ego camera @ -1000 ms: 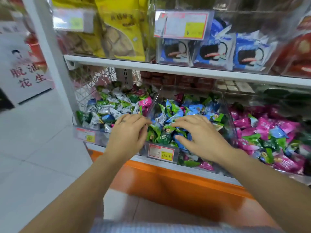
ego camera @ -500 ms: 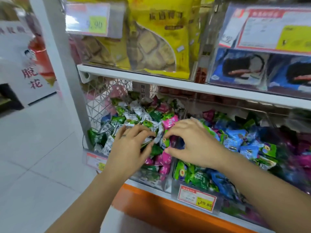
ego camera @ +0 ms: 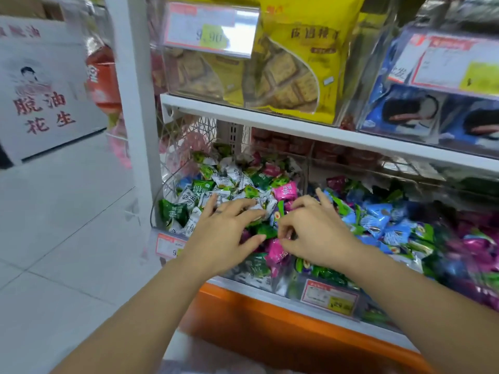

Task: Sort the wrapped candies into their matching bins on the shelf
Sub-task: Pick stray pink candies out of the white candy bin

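Head view: the left hand [ego camera: 224,238] lies flat, fingers straight, on the white-and-green candies [ego camera: 224,182] of the left bin [ego camera: 168,245]; the right hand [ego camera: 316,236] is curled just beside a pink candy [ego camera: 276,251], and I cannot tell if it pinches anything; better to lift each pink stray alone, without pushing its neighbours; the middle bin [ego camera: 324,295] holds mostly blue candies [ego camera: 378,214] and green ones.

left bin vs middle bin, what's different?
Left bin holds mostly white and green candies, a few pink; middle bin mostly blue and green. Left bin's tag is partly hidden behind the left arm; middle bin's tag shows whole. Left hand lies flat over the left bin; right hand, fingers curled, is at the divider by the middle bin. Both are clear, piled with wrapped candies.
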### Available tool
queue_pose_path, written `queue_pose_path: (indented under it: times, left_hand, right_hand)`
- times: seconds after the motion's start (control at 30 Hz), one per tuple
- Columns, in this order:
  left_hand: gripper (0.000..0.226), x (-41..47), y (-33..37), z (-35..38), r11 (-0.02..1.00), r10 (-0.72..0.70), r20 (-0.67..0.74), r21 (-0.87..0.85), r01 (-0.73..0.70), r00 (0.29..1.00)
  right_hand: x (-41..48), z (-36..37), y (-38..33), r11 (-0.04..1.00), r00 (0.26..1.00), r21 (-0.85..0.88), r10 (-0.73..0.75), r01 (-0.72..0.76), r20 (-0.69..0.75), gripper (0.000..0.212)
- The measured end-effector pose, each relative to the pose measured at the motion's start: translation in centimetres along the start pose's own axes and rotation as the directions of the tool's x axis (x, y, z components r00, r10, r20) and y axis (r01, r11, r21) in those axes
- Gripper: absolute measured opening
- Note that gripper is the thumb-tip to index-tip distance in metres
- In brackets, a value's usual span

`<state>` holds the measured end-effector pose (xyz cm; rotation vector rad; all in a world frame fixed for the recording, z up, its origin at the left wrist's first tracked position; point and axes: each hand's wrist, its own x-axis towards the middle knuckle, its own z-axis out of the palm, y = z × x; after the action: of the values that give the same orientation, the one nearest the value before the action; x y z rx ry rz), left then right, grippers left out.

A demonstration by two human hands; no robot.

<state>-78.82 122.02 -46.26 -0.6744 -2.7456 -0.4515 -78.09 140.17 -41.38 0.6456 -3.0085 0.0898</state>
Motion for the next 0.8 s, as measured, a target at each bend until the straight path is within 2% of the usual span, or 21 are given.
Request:
queue_pose_path:
  times: [0.07, 0.13, 0.2, 0.27, 0.33, 0.4, 0.53, 0.6, 0.63, 0.73, 0.8]
  left_hand:
    - [0.052, -0.2, 0.1, -0.2, 1.000, 0.010, 0.015, 0.025, -0.010, 1.000]
    - [0.056, -0.7, 0.4, -0.4, 0.998, 0.056, -0.056, -0.008, -0.056, 0.997]
    - [0.057, -0.8, 1.0, -0.9, 0.990, 0.078, -0.126, -0.106, -0.092, 0.989]
    - [0.048, -0.4, 1.8, -1.7, 0.951, 0.059, -0.165, -0.292, -0.106, 0.985]
    - [0.037, 0.1, 2.7, -2.1, 0.860, 0.029, -0.164, -0.498, -0.108, 0.986]
    - [0.035, 0.4, 3.2, -2.5, 0.784, 0.020, -0.139, -0.612, -0.102, 0.990]
    - [0.037, 0.7, 2.6, -2.2, 0.808, -0.025, -0.203, -0.581, -0.099, 0.979]
    - [0.034, 0.9, 1.8, -2.1, 0.831, -0.100, -0.232, -0.554, -0.047, 0.968]
    - [0.033, 1.0, 1.4, -2.1, 0.836, -0.144, -0.236, -0.549, -0.010, 0.961]
    - [0.040, 1.2, 0.2, -2.4, 0.811, -0.262, -0.237, -0.580, 0.080, 0.935]
    - [0.044, 1.4, -0.5, -2.5, 0.796, -0.309, -0.240, -0.595, 0.112, 0.920]
  right_hand:
    - [-0.4, 0.0, -0.1, 1.000, 0.999, 0.002, -0.003, 0.003, -0.049, 0.010]
    - [-0.9, -0.2, -0.1, 0.999, 0.990, 0.033, 0.003, 0.001, -0.144, 0.008]
    - [-1.5, -0.5, 0.0, 0.992, 0.967, 0.124, 0.024, 0.008, -0.255, 0.006]
    - [-1.8, -0.8, 0.1, 0.958, 0.938, 0.286, 0.087, 0.013, -0.334, 0.009]
    - [-1.8, -1.2, 0.1, 0.890, 0.917, 0.456, 0.177, 0.005, -0.356, 0.013]
    - [-1.6, -1.4, 0.1, 0.811, 0.898, 0.585, 0.245, 0.016, -0.365, 0.016]
    - [-0.3, -1.1, 0.1, 0.709, 0.907, 0.703, 0.256, 0.058, -0.333, 0.009]
    - [0.8, -1.1, 0.8, 0.725, 0.911, 0.688, 0.256, 0.041, -0.324, 0.010]
    - [1.6, -1.1, 1.5, 0.772, 0.918, 0.635, 0.254, -0.003, -0.304, 0.020]
    - [4.0, -1.0, 3.4, 0.936, 0.972, 0.312, 0.206, -0.162, -0.115, 0.044]
    - [5.2, -0.9, 3.8, 0.970, 0.981, 0.154, 0.193, -0.186, -0.032, 0.048]
